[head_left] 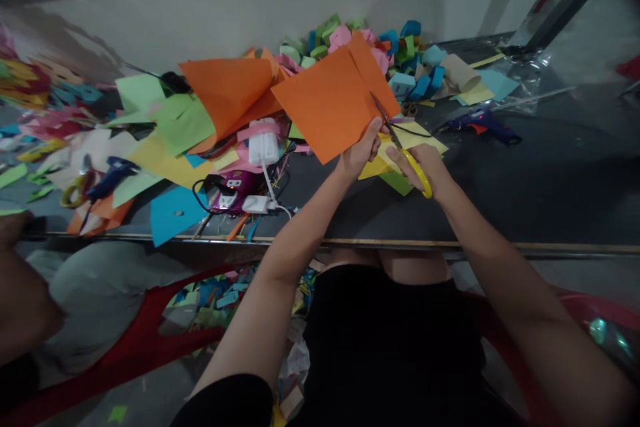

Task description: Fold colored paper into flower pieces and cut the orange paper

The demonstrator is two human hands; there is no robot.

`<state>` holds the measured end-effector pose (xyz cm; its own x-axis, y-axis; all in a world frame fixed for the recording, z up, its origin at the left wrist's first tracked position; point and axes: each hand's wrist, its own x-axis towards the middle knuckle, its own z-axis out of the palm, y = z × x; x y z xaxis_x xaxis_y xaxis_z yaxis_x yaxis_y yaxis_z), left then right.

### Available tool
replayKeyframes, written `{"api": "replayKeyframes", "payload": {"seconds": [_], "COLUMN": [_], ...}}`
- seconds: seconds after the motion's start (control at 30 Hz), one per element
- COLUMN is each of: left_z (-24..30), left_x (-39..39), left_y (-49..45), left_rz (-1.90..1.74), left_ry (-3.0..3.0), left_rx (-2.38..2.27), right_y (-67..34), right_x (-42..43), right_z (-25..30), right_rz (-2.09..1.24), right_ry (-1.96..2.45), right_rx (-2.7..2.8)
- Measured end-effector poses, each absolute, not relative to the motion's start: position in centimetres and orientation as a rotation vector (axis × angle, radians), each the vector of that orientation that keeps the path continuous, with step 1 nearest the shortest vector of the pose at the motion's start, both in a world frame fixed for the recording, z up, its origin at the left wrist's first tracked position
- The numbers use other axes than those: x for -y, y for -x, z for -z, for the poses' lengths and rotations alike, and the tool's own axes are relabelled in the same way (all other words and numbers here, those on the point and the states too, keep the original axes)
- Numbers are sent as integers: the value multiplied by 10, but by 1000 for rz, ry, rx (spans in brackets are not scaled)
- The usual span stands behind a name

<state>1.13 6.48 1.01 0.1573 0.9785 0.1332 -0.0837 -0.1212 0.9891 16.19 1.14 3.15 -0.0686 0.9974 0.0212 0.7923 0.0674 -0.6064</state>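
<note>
An orange sheet of paper [325, 100] is held up over the table by my left hand [364, 147], whose fingers pinch its lower right edge. My right hand [423, 163] is closed around the yellow handles of a pair of scissors [417, 173]. The dark blades point up and left and lie at the sheet's lower right side. A slit runs up from the blades, setting off an orange strip [373, 70] on the right. Beneath my hands lie yellow paper [415, 137] and a bit of green paper [397, 181].
A blue glue gun [483, 121] lies to the right, another glue gun [113, 177] to the left. A purple power strip [235, 190] with white plugs sits left of my arm. Folded coloured paper pieces [350, 40] heap along the wall. Another person [30, 280] sits at the left.
</note>
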Motion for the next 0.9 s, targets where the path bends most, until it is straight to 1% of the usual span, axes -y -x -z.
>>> {"api": "replayKeyframes", "payload": {"seconds": [0.27, 0.6, 0.77, 0.9], "left_z": [-11, -7, -9, -8], "left_x": [-67, -68, -67, -67], "left_y": [-14, -12, -13, -13], "left_rz": [-1165, -1206, -1146, -1125], "left_ry": [-1283, -1304, -1291, -1315], "left_rx": [-1004, -921, -996, -987], "right_y": [-161, -164, -167, -169], "right_x": [-11, -12, -16, -18], "right_z": [-30, -28, -22, -19], "right_rz": [-609, -492, -426, -515], "right_ry": [1785, 1811, 1831, 1851], "right_rx": [1929, 1931, 1913, 1930]}}
